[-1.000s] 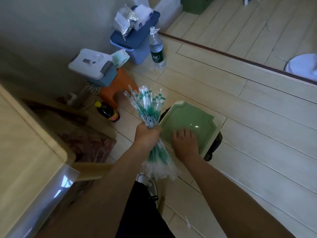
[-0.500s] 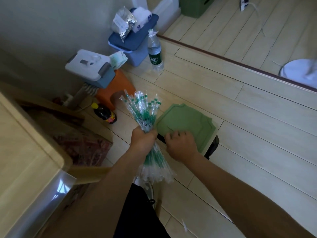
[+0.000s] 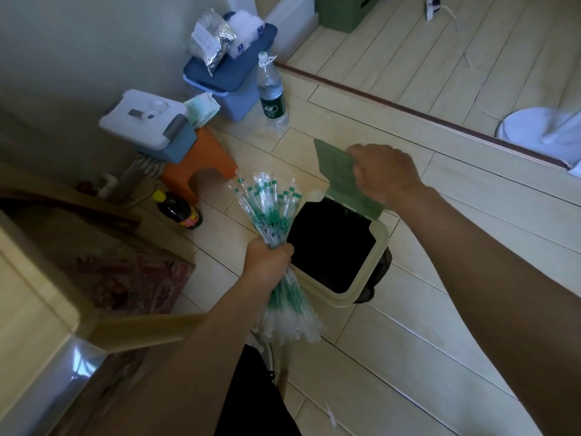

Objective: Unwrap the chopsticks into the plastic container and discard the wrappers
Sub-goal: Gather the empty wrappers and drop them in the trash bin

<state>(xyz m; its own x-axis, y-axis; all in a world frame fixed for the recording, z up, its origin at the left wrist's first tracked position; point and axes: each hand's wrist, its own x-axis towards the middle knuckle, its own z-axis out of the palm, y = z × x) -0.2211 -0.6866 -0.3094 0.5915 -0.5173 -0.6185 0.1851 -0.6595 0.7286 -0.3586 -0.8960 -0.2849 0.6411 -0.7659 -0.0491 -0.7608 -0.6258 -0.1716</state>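
My left hand (image 3: 267, 264) grips a thick bunch of clear plastic chopstick wrappers (image 3: 270, 215) with green print, held by the middle just left of a floor bin. The bin (image 3: 367, 269) has a pale rim and a black liner. Its green lid (image 3: 338, 174) stands raised, and my right hand (image 3: 382, 173) holds it by the top edge. The bin's dark opening is uncovered, and I cannot see what lies inside. The wrappers' ends fan out above and below my fist.
An orange stool (image 3: 201, 165) carrying a grey-white box, a dark sauce bottle (image 3: 177, 209), a blue bin (image 3: 229, 80) and a water bottle (image 3: 272, 96) crowd the floor to the left and behind. A wooden table edge (image 3: 37, 309) is at my left. A white fan base (image 3: 540, 130) sits far right.
My right hand has lifted the green lid from flat to upright, baring the bin's black inside. My left hand still holds the wrapper bunch beside the bin.
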